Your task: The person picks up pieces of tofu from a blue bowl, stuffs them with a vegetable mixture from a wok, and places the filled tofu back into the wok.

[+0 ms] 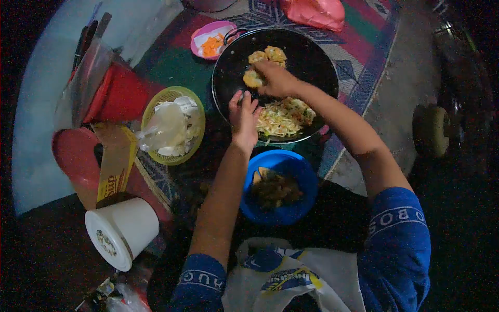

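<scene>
A large dark wok (228,73) lies in front of me. Shredded vegetables (278,120) fill its near part, and several yellow fried pieces (274,54) lie toward its far side. My right hand (275,80) reaches over the wok, its fingers closed on a yellow fried piece (252,79). At the wok's left near rim is my left hand (244,117), palm turned up with fingers apart and nothing in it. Just nearer to me, a blue bowl (306,200) holds brownish food (276,191).
Left of the wok are a yellow-green basket (198,127) with a plastic bag (169,125), a red container (117,93), a cardboard box (115,156) and a white lidded bucket (138,223). Beyond are a pink dish (196,41) with orange pieces and a pink bag (314,13).
</scene>
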The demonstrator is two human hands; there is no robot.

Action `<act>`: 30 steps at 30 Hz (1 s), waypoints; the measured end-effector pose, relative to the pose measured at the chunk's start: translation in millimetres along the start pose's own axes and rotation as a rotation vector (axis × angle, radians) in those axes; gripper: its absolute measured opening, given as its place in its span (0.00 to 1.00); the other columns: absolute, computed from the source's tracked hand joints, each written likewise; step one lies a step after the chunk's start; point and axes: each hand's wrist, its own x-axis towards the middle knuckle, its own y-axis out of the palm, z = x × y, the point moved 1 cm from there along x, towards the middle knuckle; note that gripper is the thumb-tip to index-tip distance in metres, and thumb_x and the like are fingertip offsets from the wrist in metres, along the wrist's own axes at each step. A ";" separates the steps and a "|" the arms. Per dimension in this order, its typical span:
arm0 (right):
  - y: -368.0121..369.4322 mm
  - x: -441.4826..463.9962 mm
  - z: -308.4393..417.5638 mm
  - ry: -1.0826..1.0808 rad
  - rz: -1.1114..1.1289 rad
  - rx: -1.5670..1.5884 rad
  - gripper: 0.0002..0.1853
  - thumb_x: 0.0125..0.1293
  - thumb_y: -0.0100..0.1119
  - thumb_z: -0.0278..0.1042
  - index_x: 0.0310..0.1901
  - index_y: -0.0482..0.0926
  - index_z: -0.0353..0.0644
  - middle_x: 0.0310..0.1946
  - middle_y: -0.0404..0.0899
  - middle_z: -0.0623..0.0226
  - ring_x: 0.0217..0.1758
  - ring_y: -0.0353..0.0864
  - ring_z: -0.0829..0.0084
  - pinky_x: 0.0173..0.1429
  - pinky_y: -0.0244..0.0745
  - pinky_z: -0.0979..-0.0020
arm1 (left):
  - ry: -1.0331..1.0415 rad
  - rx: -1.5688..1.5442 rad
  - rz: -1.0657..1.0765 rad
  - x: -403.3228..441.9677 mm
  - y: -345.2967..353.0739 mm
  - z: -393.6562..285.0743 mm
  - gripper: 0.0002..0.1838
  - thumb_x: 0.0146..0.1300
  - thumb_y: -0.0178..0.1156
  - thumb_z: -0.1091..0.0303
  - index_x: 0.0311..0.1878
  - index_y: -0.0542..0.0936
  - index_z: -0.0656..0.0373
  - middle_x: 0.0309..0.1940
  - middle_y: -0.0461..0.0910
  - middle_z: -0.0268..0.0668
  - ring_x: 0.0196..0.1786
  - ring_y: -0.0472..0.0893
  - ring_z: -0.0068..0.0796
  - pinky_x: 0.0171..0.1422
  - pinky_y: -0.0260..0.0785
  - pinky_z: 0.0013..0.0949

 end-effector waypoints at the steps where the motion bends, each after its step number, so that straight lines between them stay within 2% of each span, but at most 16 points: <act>1: 5.7 15.0 -11.7 -0.050 -0.009 -0.058 0.31 0.36 0.64 0.36 0.47 0.65 0.43 0.44 0.68 0.56 0.49 0.64 0.55 0.52 0.62 0.61 | 0.051 0.054 0.003 -3.8 -4.8 -4.3 0.24 0.57 0.52 0.59 0.53 0.57 0.56 0.49 0.61 0.41 0.53 0.63 0.39 0.55 0.58 0.41; 4: 22.2 49.4 -29.0 -0.121 -0.009 -0.191 0.29 0.36 0.60 0.32 0.46 0.65 0.45 0.44 0.67 0.62 0.49 0.64 0.57 0.53 0.59 0.58 | 0.144 0.099 0.001 -14.6 -24.1 -11.6 0.23 0.57 0.52 0.60 0.52 0.58 0.57 0.48 0.61 0.40 0.53 0.63 0.39 0.56 0.58 0.41; 6: 32.4 65.0 -36.0 -0.053 0.126 -0.459 0.31 0.37 0.61 0.38 0.48 0.64 0.49 0.48 0.66 0.67 0.52 0.62 0.61 0.54 0.58 0.59 | 0.128 0.098 -0.075 -21.3 -32.3 -13.8 0.20 0.57 0.53 0.62 0.49 0.62 0.58 0.45 0.64 0.38 0.51 0.66 0.36 0.54 0.60 0.39; 8: 42.8 70.9 -40.8 -0.030 0.167 -0.534 0.33 0.37 0.62 0.41 0.50 0.63 0.50 0.51 0.64 0.67 0.55 0.59 0.61 0.55 0.57 0.58 | 0.151 0.227 -0.086 -30.8 -42.3 -15.1 0.17 0.56 0.53 0.64 0.47 0.65 0.59 0.42 0.67 0.35 0.47 0.69 0.29 0.51 0.63 0.34; 9: 46.3 73.2 -43.3 -0.024 0.189 -0.525 0.33 0.37 0.62 0.41 0.50 0.63 0.50 0.51 0.64 0.67 0.55 0.59 0.61 0.55 0.57 0.58 | 0.182 0.280 -0.124 -30.2 -46.2 -11.0 0.14 0.56 0.53 0.66 0.44 0.68 0.59 0.39 0.69 0.33 0.42 0.70 0.23 0.46 0.66 0.29; 12: 39.3 63.6 -36.7 -0.070 0.104 -0.625 0.26 0.42 0.60 0.39 0.47 0.67 0.48 0.45 0.69 0.67 0.50 0.66 0.63 0.51 0.62 0.61 | 0.202 0.391 -0.101 -34.2 -47.3 -6.1 0.14 0.56 0.53 0.66 0.44 0.69 0.59 0.37 0.70 0.33 0.39 0.71 0.21 0.42 0.67 0.27; 14: 8.6 55.4 -12.5 0.057 0.224 -0.293 0.34 0.47 0.59 0.40 0.57 0.58 0.42 0.57 0.55 0.53 0.61 0.50 0.51 0.60 0.52 0.59 | 0.156 0.423 -0.105 -39.2 -43.1 -7.5 0.13 0.56 0.53 0.66 0.43 0.70 0.59 0.34 0.71 0.32 0.36 0.71 0.21 0.39 0.67 0.25; 16: 3.9 38.7 -7.2 0.027 0.291 -0.414 0.34 0.47 0.58 0.40 0.57 0.58 0.42 0.57 0.55 0.54 0.61 0.51 0.50 0.60 0.52 0.59 | 0.235 0.419 -0.099 -33.0 -44.3 -2.9 0.12 0.56 0.53 0.66 0.43 0.70 0.58 0.34 0.71 0.32 0.35 0.71 0.20 0.38 0.67 0.24; 18: 0.0 11.6 8.2 0.061 0.229 -0.017 0.14 0.46 0.57 0.34 0.38 0.73 0.43 0.34 0.75 0.66 0.40 0.73 0.66 0.45 0.67 0.67 | 0.222 0.377 -0.068 -33.9 -46.5 -3.3 0.12 0.56 0.52 0.65 0.42 0.70 0.59 0.33 0.71 0.31 0.35 0.71 0.19 0.38 0.66 0.23; 20: -1.8 -28.9 31.9 -0.128 0.383 0.296 0.06 0.48 0.54 0.29 0.29 0.75 0.39 0.25 0.76 0.64 0.31 0.75 0.67 0.39 0.70 0.71 | 0.216 0.336 -0.038 -35.4 -45.0 -3.8 0.11 0.57 0.52 0.65 0.42 0.71 0.59 0.33 0.71 0.31 0.35 0.71 0.18 0.38 0.66 0.23; 22: 8.9 -78.5 53.9 -0.040 0.760 0.517 0.08 0.47 0.54 0.36 0.29 0.77 0.43 0.26 0.77 0.61 0.31 0.76 0.66 0.38 0.70 0.66 | 0.227 0.446 -0.062 -36.9 -40.4 -4.6 0.11 0.58 0.51 0.65 0.41 0.71 0.60 0.30 0.72 0.30 0.34 0.70 0.16 0.39 0.65 0.21; 23: 12.3 -97.1 65.8 -0.151 0.857 0.328 0.08 0.46 0.49 0.28 0.29 0.75 0.39 0.27 0.76 0.58 0.32 0.75 0.64 0.39 0.70 0.69 | 0.233 0.445 -0.052 -38.8 -36.6 -4.1 0.11 0.58 0.51 0.65 0.41 0.71 0.60 0.30 0.72 0.30 0.34 0.70 0.16 0.39 0.65 0.21; 25: 29.0 -134.8 85.9 -0.246 0.994 -0.049 0.09 0.46 0.48 0.29 0.29 0.75 0.38 0.26 0.75 0.56 0.31 0.75 0.62 0.36 0.71 0.65 | 0.263 0.434 -0.026 -42.5 -29.3 -1.7 0.10 0.58 0.51 0.65 0.40 0.72 0.59 0.27 0.72 0.29 0.32 0.69 0.15 0.37 0.63 0.19; 26: 53.3 -154.1 83.9 -0.155 1.161 -0.228 0.11 0.46 0.49 0.30 0.32 0.75 0.38 0.27 0.75 0.53 0.32 0.75 0.59 0.34 0.72 0.62 | 0.270 0.432 -0.017 -44.0 -26.5 -0.1 0.10 0.58 0.51 0.65 0.40 0.72 0.59 0.27 0.72 0.29 0.32 0.69 0.15 0.37 0.63 0.19; 27: 53.9 -162.2 91.0 -0.151 1.153 -0.234 0.11 0.46 0.49 0.30 0.32 0.75 0.38 0.27 0.75 0.53 0.32 0.75 0.59 0.34 0.72 0.62 | 0.287 0.424 0.033 -45.8 -23.5 2.5 0.09 0.58 0.51 0.65 0.39 0.72 0.58 0.26 0.71 0.28 0.31 0.68 0.14 0.35 0.62 0.19; 30: 49.9 -173.5 100.8 0.236 1.226 -0.075 0.13 0.48 0.51 0.33 0.36 0.74 0.39 0.30 0.76 0.53 0.35 0.76 0.59 0.35 0.73 0.62 | 0.343 0.520 0.102 -47.2 -17.4 11.5 0.09 0.58 0.51 0.65 0.38 0.73 0.58 0.25 0.70 0.27 0.29 0.67 0.14 0.33 0.61 0.20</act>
